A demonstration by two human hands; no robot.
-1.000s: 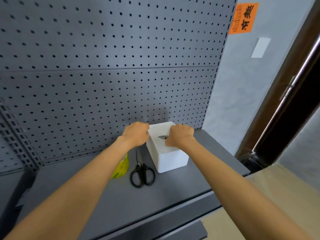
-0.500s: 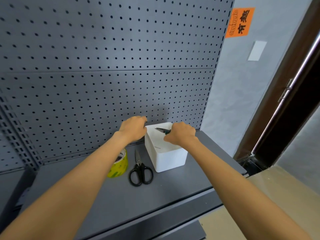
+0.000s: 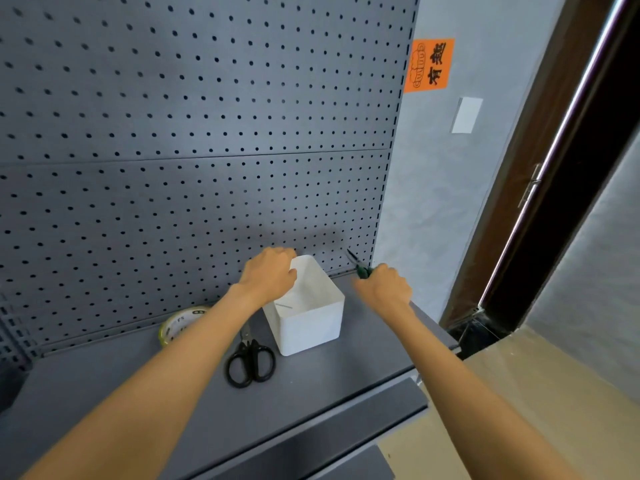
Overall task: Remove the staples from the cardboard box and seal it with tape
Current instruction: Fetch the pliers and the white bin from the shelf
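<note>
now left grip [image 3: 268, 273] curls on the white box [image 3: 308, 306]; right grip [image 3: 384, 287] clenches green-handled pliers [image 3: 360, 268].

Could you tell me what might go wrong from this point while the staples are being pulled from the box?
1. The right hand grips the pliers with the tip raised off to the box's right, pointing at the pegboard; a quick return could jab the left hand, which holds the box at its top edge.
2. One staple shows on the box top near the front; it could snag fingers.
3. The scissors lie close beside the box and could be knocked.
</note>
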